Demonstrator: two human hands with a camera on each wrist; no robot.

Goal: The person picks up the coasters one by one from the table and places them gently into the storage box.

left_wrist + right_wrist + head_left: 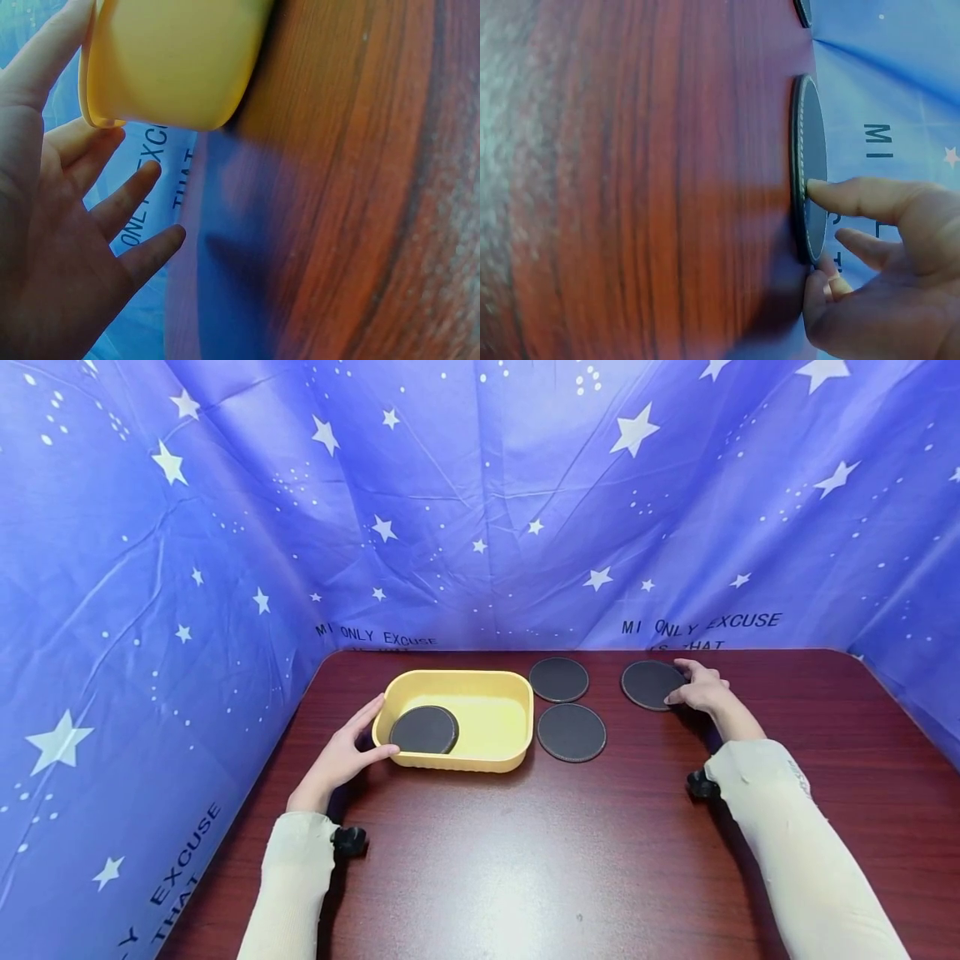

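My left hand (341,762) grips the left end of a yellow rectangular basin (480,763), thumb at the near rim and index finger at the far corner. In the left wrist view the other fingers are spread apart, off the basin. Inside the basin, at its left, lies a round black coaster (424,729) with a stitched edge. At the back right, my right hand (705,687) holds another black coaster (649,683) by its right edge. Seen from the right wrist, the thumb (840,196) presses its top face while fingers curl at the rim.
Two more black coasters, a far one (558,679) and a near one (572,732), lie just right of the basin. All stand on a dark red wooden table (600,860). A blue star-patterned curtain (480,502) hangs behind the table's back edge and along the sides.
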